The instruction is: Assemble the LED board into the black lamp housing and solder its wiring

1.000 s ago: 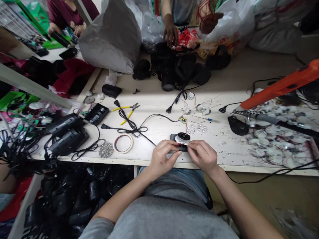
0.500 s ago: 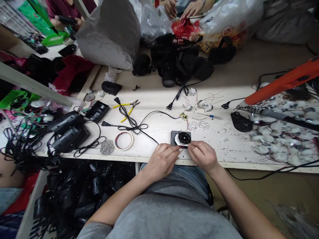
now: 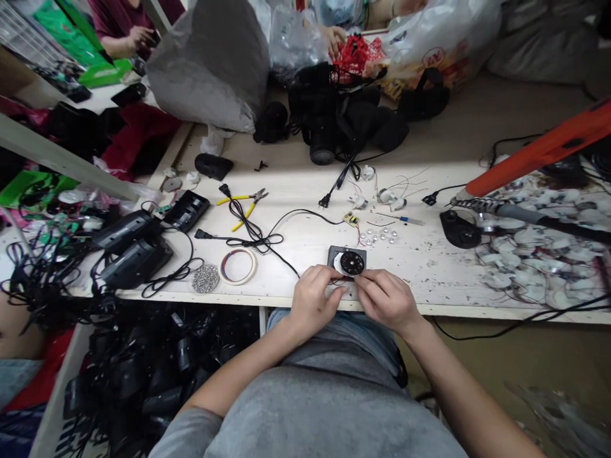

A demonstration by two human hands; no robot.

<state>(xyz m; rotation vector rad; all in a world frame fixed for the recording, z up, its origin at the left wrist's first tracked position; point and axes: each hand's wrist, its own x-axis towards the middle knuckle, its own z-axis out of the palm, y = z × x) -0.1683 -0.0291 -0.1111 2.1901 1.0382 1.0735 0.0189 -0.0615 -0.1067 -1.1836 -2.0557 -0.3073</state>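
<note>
A black round disc (image 3: 353, 262) with small light spots lies over a white piece (image 3: 337, 263) on a dark grey square block (image 3: 335, 250) near the table's front edge. My right hand (image 3: 387, 299) pinches the disc's lower right edge. My left hand (image 3: 312, 299) is at the lower left, forefinger stretched to the white piece and thumb apart from it. Thin wires show between the hands. Just behind the block are several small clear lenses (image 3: 382, 236) and a small yellow circuit board (image 3: 351, 219) with a black cord.
Left on the table are yellow-handled pliers (image 3: 243, 208), a tape roll (image 3: 237, 266), a solder-wire coil (image 3: 205, 278) and black housings (image 3: 136, 257). A soldering iron (image 3: 506, 210) and an orange bar (image 3: 539, 152) reach over white parts (image 3: 525, 254) at right. Co-workers' hands (image 3: 334, 39) show beyond.
My left thumb has parted from the forefinger, and the left hand has opened beside the disc. The disc has shifted slightly; my right hand stays at its edge.
</note>
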